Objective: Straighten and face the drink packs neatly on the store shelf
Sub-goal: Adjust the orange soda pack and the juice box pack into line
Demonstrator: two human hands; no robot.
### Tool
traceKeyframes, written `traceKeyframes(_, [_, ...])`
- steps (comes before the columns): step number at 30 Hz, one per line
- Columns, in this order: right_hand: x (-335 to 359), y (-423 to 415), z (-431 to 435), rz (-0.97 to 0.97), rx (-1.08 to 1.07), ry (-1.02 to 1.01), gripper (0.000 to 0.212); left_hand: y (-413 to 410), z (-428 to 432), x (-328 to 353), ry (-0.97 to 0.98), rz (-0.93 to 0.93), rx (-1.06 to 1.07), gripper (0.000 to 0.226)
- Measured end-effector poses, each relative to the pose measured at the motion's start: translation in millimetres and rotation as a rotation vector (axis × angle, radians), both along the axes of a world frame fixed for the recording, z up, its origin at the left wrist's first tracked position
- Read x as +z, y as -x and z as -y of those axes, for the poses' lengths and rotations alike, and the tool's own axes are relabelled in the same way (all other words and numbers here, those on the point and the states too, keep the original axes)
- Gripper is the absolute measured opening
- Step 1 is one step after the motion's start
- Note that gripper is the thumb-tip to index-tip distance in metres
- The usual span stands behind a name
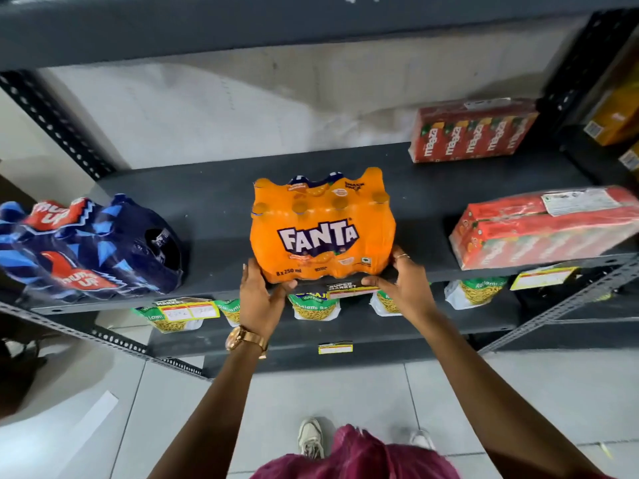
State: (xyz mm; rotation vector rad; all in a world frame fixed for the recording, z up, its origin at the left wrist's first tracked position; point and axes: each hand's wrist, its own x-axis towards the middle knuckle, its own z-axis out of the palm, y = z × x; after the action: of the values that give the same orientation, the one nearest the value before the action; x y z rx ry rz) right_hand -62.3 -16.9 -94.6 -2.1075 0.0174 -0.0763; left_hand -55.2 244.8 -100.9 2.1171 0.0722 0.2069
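An orange Fanta pack stands upright at the front middle of the dark shelf, label facing me. My left hand grips its lower left corner and my right hand grips its lower right corner. A blue Thums Up pack lies tilted on the shelf's left end. One red Maaza carton pack sits at the back right. A second Maaza pack lies askew at the front right edge.
Snack pouches stand on the lower shelf beneath price tags. Perforated metal uprights frame the left and right sides. Yellow cartons fill the neighbouring rack at right. Tiled floor and my shoes are below.
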Motion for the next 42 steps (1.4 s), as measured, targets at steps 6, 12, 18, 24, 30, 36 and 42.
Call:
traceKeyframes(6, [29,55,62,0.235,0.003,-0.055,0.067,55,63,10,-0.076,0.297,0.246,0.105])
traceKeyframes(12, [35,86,212,0.569,-0.651,-0.180,0.044,83,228,12,-0.147,0.380,-0.338,0.088])
traceKeyframes(18, [16,57,300,0.070,-0.400,0.010,0.078,22,311,0,-0.217,0.071,-0.224,0.098])
traceKeyframes(24, [17,28,329,0.063,-0.252,0.146,0.026,1,317,-14,-0.259,0.095,-0.184,0.062])
traceKeyframes(30, [5,25,346,0.057,-0.147,0.092,0.043,-2,318,-14,-0.200,0.035,-0.221,0.056])
traceKeyframes(36, [7,32,353,0.040,-0.098,-0.008,0.050,10,320,2,-0.179,0.027,-0.210,0.055])
traceKeyframes(42, [1,31,351,0.083,-0.172,0.113,0.056,14,320,1,-0.190,0.023,-0.191,0.060])
